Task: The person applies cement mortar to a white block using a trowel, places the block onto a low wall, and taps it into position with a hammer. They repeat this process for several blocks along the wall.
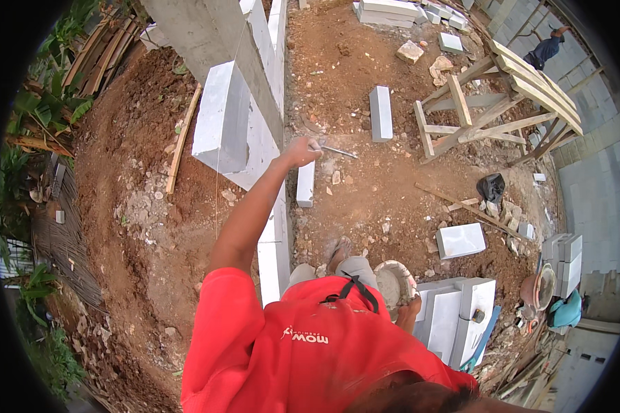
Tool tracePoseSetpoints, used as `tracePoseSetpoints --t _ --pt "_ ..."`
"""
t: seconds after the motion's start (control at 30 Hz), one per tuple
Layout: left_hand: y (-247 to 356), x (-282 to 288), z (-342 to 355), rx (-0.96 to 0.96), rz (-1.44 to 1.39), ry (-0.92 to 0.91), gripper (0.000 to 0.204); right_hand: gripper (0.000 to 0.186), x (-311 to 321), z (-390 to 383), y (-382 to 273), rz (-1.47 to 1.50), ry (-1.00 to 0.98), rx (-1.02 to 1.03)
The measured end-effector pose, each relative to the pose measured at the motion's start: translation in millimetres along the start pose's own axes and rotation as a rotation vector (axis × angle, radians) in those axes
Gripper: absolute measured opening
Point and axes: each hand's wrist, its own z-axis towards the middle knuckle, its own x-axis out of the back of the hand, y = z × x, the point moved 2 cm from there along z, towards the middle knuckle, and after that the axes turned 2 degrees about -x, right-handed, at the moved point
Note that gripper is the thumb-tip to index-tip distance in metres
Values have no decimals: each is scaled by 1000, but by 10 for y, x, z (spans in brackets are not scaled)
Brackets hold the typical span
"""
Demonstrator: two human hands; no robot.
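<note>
My left hand (302,151), arm stretched forward, is closed round the handle of a trowel (340,152), its thin metal blade seen almost edge-on and pointing right. Just below that hand a white block (305,184) stands on the ground beside the low white block wall (274,242). A larger white block (220,117) sits on the wall, left of my forearm. Close to my body on the right, my right hand (409,313) grips the side of a round bucket (408,271) with grey mortar (388,283) in it. Part of that hand is hidden.
A concrete column (207,31) rises from the wall line. Wooden trestles (482,113) stand at the right. Loose blocks (381,113) lie on the dirt, and stacked blocks (444,316) are near my right side. Another person (545,49) is at far right. A thin string (218,199) runs beside the wall.
</note>
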Motion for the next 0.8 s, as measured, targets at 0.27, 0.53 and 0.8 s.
tracePoseSetpoints --t 0.27,0.53,0.8 --pt "-1715 -872 -113 490 136 -147 37 14 -32 772 19 13 90 -108" --pt "-2274 -1139 16 780 -137 -318 33 12 -1449 763 -629 72 234 -80" --pt "-2539 -695 2342 649 -262 -102 35 12 -3537 1734 -1177 4 174 -69"
